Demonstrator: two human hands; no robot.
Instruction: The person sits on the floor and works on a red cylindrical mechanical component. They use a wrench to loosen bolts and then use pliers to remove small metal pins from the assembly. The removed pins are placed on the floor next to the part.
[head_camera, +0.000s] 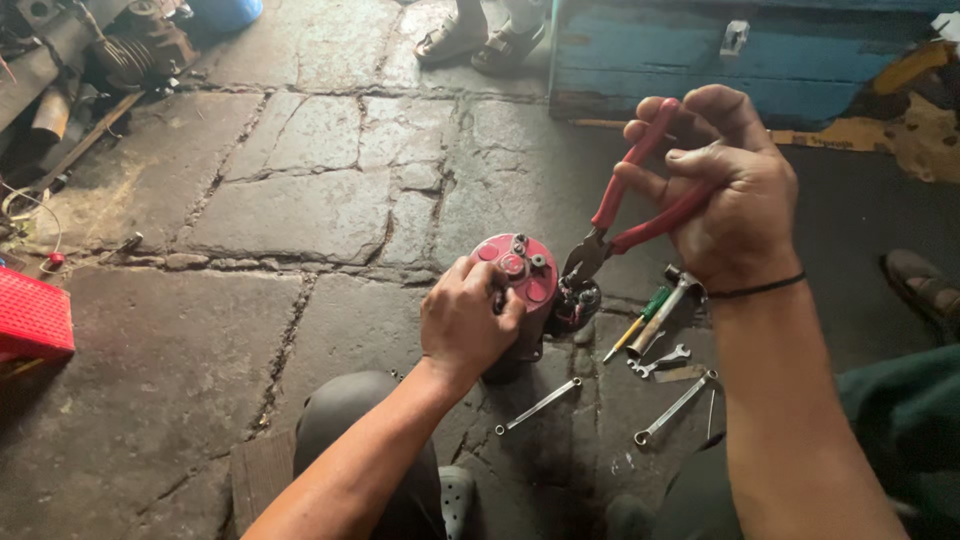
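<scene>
My left hand (465, 320) low and centred, fingers curled shut, knuckles up, forearm bare, my right hand (728, 190) raised higher, fingers wrapped tight, wrist bent, thin black band at wrist

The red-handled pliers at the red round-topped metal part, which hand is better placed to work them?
Right hand: it already grips the red-handled pliers, nose at the red metal part. The left hand is steadying that part.
</scene>
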